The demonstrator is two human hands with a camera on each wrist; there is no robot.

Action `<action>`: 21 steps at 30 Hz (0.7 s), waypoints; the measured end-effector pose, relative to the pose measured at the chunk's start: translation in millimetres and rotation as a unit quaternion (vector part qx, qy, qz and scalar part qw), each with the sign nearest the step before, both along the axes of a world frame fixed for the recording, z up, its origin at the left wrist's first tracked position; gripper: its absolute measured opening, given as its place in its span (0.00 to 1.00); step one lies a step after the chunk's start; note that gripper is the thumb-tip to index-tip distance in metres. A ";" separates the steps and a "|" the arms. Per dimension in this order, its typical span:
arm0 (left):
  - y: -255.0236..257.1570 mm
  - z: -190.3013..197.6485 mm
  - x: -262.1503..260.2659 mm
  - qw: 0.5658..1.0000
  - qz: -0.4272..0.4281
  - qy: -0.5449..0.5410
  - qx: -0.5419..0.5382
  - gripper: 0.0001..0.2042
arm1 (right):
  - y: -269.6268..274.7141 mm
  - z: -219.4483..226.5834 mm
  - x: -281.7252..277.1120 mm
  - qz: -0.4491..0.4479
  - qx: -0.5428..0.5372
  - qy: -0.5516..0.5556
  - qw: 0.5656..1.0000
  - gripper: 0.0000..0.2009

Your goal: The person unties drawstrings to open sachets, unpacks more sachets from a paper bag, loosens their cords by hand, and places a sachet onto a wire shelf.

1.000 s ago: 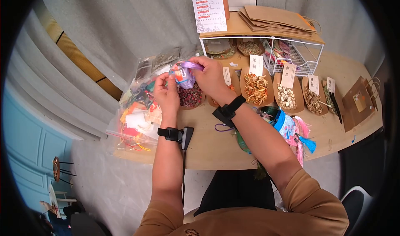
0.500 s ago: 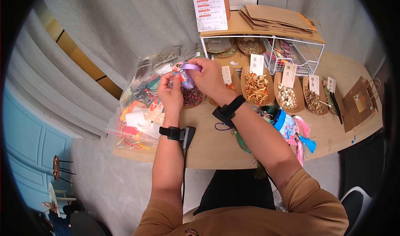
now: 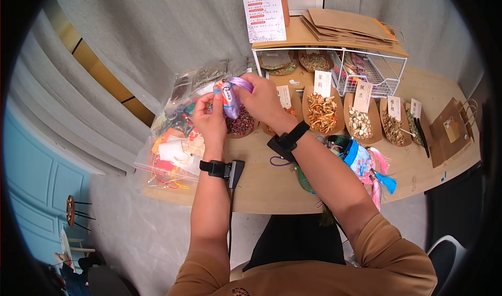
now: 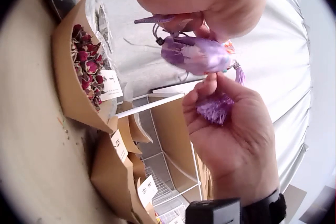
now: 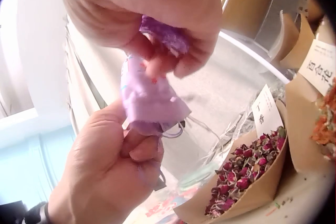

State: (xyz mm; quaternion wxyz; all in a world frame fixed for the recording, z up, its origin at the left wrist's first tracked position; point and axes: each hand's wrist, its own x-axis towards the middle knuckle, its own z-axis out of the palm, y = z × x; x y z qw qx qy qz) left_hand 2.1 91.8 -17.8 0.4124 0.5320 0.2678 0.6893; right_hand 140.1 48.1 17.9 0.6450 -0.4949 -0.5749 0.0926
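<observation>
pouch (image 3: 230, 107) is held above the tabletop (image 3: 261, 183) near the rosebuds (image 3: 241, 126), left hand (image 3: 210, 122) and right hand (image 3: 263, 100) pinching opposite ends with their fingers, tassel (image 4: 216, 110) in the right palm; light, even tension should best prevent twisting.

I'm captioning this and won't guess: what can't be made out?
- Contents of the pouch: inside its cloth, all views.
- Small print on the white sign: too small, head view.
- Part of the rosebud tray: behind the pouch, head view.
- Part of the orange-petal tray: cut off by right edge, right wrist view.
</observation>
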 end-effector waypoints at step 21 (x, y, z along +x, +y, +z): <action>-19.3 6.8 5.7 0.995 -0.094 -0.025 0.031 0.12 | 9.2 -2.3 19.0 0.386 -0.218 0.643 0.625 0.05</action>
